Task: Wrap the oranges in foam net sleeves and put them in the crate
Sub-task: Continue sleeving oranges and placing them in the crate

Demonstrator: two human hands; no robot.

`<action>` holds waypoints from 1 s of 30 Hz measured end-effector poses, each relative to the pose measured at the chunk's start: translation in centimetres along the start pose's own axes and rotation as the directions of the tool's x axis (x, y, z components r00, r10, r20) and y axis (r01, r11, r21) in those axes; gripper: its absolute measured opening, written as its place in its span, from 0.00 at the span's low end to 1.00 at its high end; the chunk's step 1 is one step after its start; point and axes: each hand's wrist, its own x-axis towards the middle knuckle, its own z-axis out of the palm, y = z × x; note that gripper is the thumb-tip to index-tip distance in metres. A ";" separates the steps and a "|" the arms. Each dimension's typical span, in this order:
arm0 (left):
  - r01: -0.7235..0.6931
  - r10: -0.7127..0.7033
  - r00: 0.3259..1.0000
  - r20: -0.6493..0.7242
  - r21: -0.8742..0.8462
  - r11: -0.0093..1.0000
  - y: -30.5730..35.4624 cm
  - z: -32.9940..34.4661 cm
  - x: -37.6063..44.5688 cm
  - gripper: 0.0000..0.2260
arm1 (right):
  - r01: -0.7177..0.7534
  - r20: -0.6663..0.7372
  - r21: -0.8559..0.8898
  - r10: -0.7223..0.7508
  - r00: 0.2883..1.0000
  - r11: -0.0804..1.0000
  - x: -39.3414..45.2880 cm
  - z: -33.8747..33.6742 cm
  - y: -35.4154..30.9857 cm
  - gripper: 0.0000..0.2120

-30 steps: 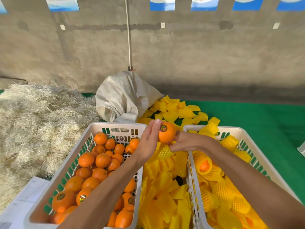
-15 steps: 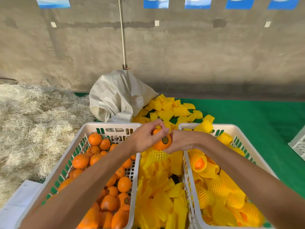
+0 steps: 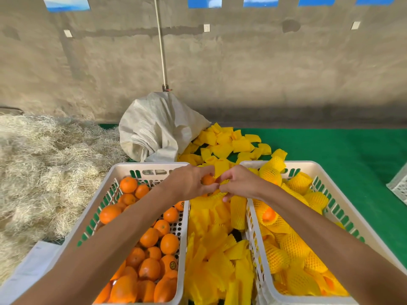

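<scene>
My left hand (image 3: 190, 180) curls round an orange (image 3: 207, 179) held over the gap between two white crates. My right hand (image 3: 239, 182) meets it from the right and pinches the yellow foam net sleeve (image 3: 217, 194) that sits under and around the orange's lower part. Most of the orange is hidden by my fingers. The left crate (image 3: 123, 170) holds several bare oranges (image 3: 149, 237). The right crate (image 3: 317, 167) holds several oranges wrapped in yellow sleeves (image 3: 295, 245).
Loose yellow sleeves (image 3: 217, 260) fill the gap between the crates, and more (image 3: 226, 143) lie beyond them on the green mat (image 3: 343, 155). A white sack (image 3: 158, 126) stands behind. Straw (image 3: 44, 164) is piled on the left. Another crate's corner (image 3: 399, 186) shows at the right edge.
Both hands have lowered a little with the orange. The orange has sunk from open view into my fingers and the sleeve, and my right hand has closed in on the sleeve's rim.
</scene>
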 end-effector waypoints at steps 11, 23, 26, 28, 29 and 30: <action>0.389 -0.345 0.914 0.212 -0.224 0.893 -1.9 1.3 1.5 0.17 | 0.045 -0.119 0.332 -0.005 0.993 0.942 -0.7 1.8 -0.8 0.23; 0.587 -0.430 0.809 0.400 -0.555 0.589 -0.1 3.1 1.4 0.22 | -0.003 -0.130 0.506 0.080 0.988 0.863 -0.4 1.9 0.1 0.25; 0.571 -0.394 0.812 0.431 -0.727 0.382 0.9 3.1 0.9 0.23 | 0.048 -0.212 0.566 0.089 0.973 0.823 0.0 2.0 0.5 0.24; 0.540 -0.289 0.822 0.490 -0.832 0.128 1.0 2.9 0.3 0.19 | 0.071 -0.254 0.594 0.103 0.962 0.801 0.0 1.6 0.8 0.23; 0.504 -0.227 0.850 0.476 -0.859 0.089 0.9 3.0 -0.1 0.20 | 0.083 -0.256 0.629 0.105 0.961 0.773 -0.1 1.4 0.9 0.22; 0.463 -0.189 0.881 0.435 -0.874 0.149 0.8 3.2 -0.6 0.23 | 0.099 -0.252 0.670 0.101 0.962 0.735 -0.1 1.2 0.9 0.21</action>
